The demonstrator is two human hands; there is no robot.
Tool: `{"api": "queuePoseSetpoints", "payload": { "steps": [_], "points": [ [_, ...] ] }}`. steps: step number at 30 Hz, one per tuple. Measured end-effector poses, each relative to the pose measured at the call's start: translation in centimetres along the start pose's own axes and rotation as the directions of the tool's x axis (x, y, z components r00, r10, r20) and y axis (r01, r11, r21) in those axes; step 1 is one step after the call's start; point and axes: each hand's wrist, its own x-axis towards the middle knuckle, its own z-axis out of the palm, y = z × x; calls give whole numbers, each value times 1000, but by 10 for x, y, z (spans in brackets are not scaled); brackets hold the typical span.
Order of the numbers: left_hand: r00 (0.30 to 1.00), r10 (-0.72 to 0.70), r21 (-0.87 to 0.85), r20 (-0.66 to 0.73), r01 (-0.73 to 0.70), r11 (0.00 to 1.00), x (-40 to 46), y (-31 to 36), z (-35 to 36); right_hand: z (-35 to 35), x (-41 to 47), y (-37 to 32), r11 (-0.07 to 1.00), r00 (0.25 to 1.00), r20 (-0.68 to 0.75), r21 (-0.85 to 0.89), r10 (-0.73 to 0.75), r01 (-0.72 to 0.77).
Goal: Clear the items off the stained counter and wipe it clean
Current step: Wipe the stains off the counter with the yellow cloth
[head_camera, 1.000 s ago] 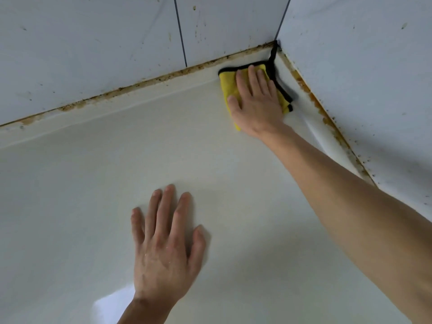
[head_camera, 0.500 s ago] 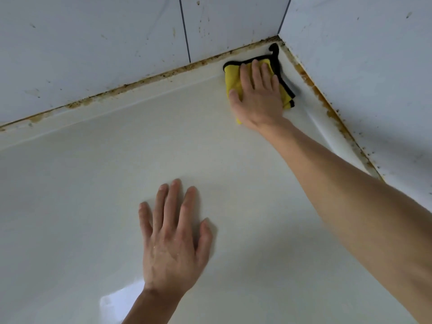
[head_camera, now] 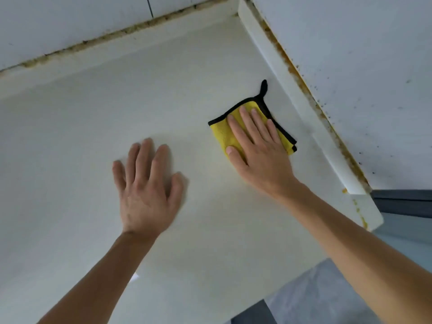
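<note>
The right hand (head_camera: 259,155) presses flat, fingers straight, on the yellow cloth (head_camera: 221,134), near the counter's (head_camera: 70,136) right rim. The left hand (head_camera: 146,190) rests spread, seemingly flat, on the counter nearby.

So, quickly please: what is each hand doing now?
Left hand: open, flat on the counter, holding nothing.
Right hand: open, fingers straight, pressing the cloth on the counter.

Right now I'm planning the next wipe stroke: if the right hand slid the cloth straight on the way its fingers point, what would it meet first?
Probably the raised white ledge along the right wall; only bare counter lies between.
</note>
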Motion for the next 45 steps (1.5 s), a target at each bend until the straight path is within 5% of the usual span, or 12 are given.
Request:
{"api": "queuePoseSetpoints", "payload": {
  "steps": [7,12,18,24,28,35,41,45],
  "points": [
    [999,21,-4,-36,-21,1000,-1,-3,8,-1,-138,54,996,995,55,-49,78,-75],
    [999,35,2,-39,-35,999,2,-2,6,4,-111,34,905,905,-18,33,424,-423],
    [1000,19,-44,22,-18,999,-2,3,-2,10,-182,27,989,989,-13,-16,149,-149],
    [991,1,-77,134,9,997,-11,27,-19,1,-189,67,939,939,10,-10,344,-344],
    [967,118,-136,227,-89,987,-45,81,-21,4,-150,39,875,873,-54,44,484,-482],
    [892,327,-119,312,-305,945,-78,132,1,8,-206,63,972,970,-64,-8,234,-235],
    [908,343,-60,239,-339,939,-82,127,18,-7,-236,121,965,969,-22,-88,247,-248],
    [914,339,-48,224,-337,940,-83,126,20,0,-231,93,931,930,-50,-25,363,-365]
  ]
}}
